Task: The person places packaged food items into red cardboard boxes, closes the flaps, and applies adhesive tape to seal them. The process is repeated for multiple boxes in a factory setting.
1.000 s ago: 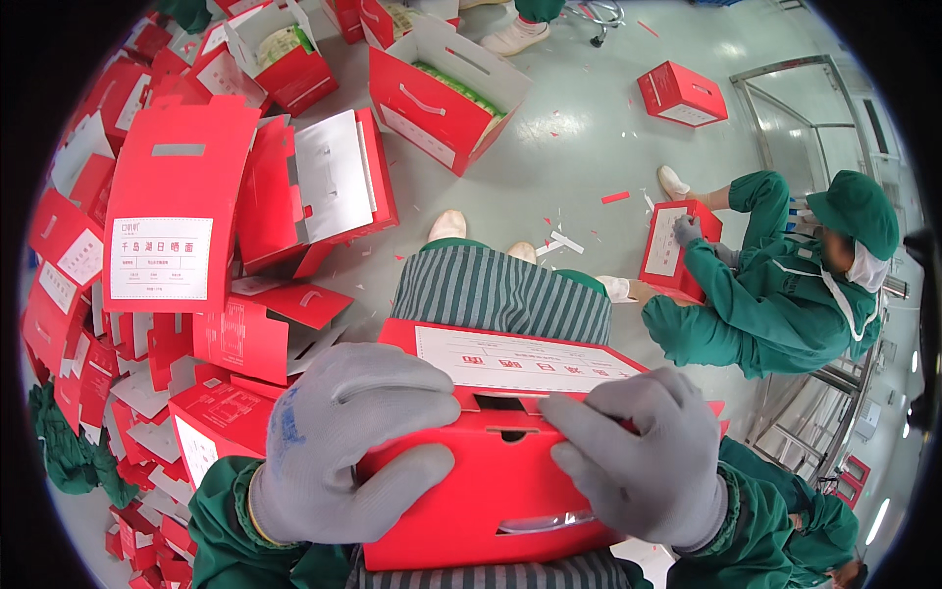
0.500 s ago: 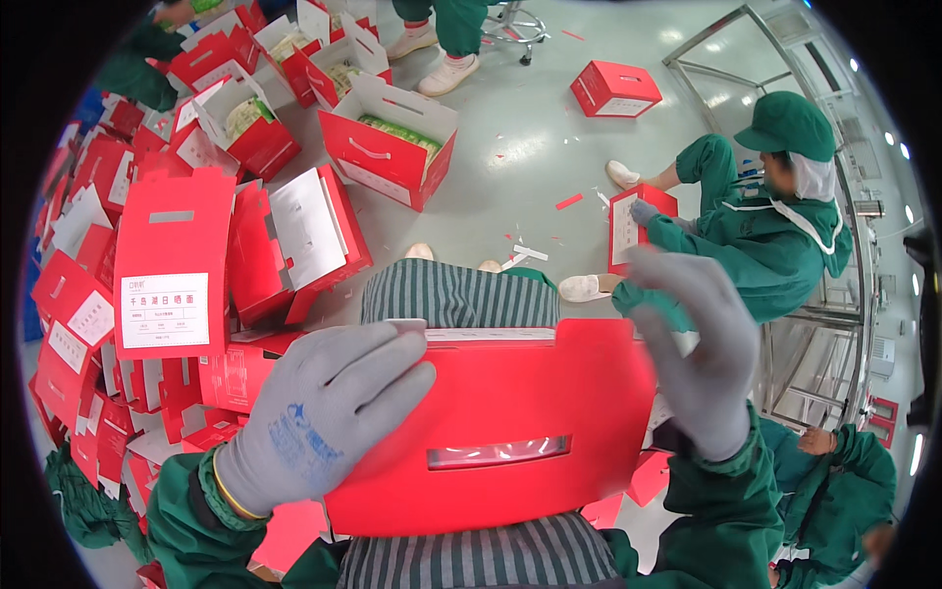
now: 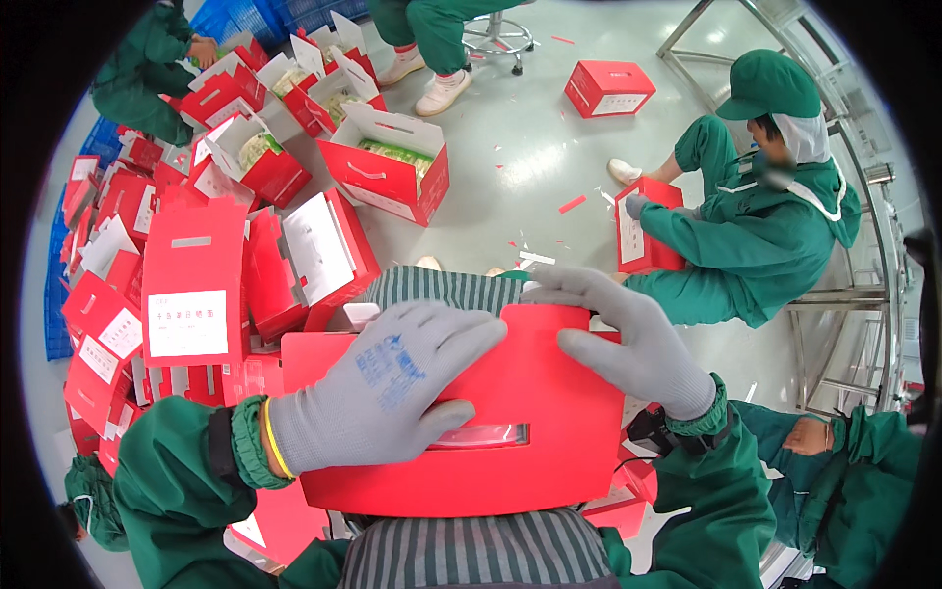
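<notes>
A red carton (image 3: 442,486) rests on my lap, its slotted panel facing up. Clear film shows in the handle slot (image 3: 505,433). My left hand (image 3: 378,383), in a grey glove, lies over the carton's left part, fingers stretched toward the far edge and thumb beside the slot. A small pale piece (image 3: 361,315) shows just beyond its knuckles; whether it is part of the carton I cannot tell. My right hand (image 3: 633,339), also gloved, spans the far right corner, thumb on the panel and fingers spread past the edge.
Open red cartons (image 3: 196,285) pile up on the left, some with green-and-white packs (image 3: 397,157) inside. A co-worker in green (image 3: 775,226) sits at right, holding a red carton (image 3: 648,236). Another carton (image 3: 608,88) stands on the floor near a metal frame (image 3: 849,294).
My left hand has slid right across the carton. My right hand has come down from above onto the far right corner. The carton has shifted slightly left and toward me.
</notes>
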A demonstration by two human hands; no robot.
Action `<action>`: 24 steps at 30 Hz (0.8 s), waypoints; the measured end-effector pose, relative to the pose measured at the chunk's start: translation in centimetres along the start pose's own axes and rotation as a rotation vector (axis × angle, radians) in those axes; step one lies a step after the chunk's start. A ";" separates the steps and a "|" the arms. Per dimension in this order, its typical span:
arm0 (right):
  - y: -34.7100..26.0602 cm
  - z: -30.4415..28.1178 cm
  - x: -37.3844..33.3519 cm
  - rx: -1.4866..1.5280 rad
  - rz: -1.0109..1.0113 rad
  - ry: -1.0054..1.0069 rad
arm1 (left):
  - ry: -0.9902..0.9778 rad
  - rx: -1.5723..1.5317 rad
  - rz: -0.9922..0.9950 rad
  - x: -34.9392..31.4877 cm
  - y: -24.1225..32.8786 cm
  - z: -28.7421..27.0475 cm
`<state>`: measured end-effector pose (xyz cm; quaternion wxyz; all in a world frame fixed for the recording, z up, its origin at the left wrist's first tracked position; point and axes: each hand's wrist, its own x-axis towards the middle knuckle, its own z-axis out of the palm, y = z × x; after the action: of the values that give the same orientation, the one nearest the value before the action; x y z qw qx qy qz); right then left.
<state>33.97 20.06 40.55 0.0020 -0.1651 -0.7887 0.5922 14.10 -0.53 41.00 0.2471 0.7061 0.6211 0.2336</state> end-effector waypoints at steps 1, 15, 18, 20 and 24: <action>0.2 0.1 0.1 -0.016 -0.003 -0.005 | 0.013 -0.020 0.011 0.0 0.0 0.1; -1.3 1.8 0.5 -0.649 -0.276 0.085 | 0.053 -0.109 0.013 -0.4 -0.6 -0.1; -1.5 2.0 1.2 -0.690 -0.256 0.057 | 0.083 -0.131 -0.025 -0.6 -0.9 -0.1; -1.7 2.2 1.6 -0.758 -0.240 0.015 | 0.070 -0.152 -0.051 -0.6 -1.2 -0.2; -1.9 2.0 1.8 -0.671 -0.286 0.017 | 0.095 -0.132 0.009 -0.9 -1.2 -0.2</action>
<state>31.42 18.21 41.43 0.0370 -0.0493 -0.9542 0.2927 12.94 -1.24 40.40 0.2623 0.6791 0.6122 0.3086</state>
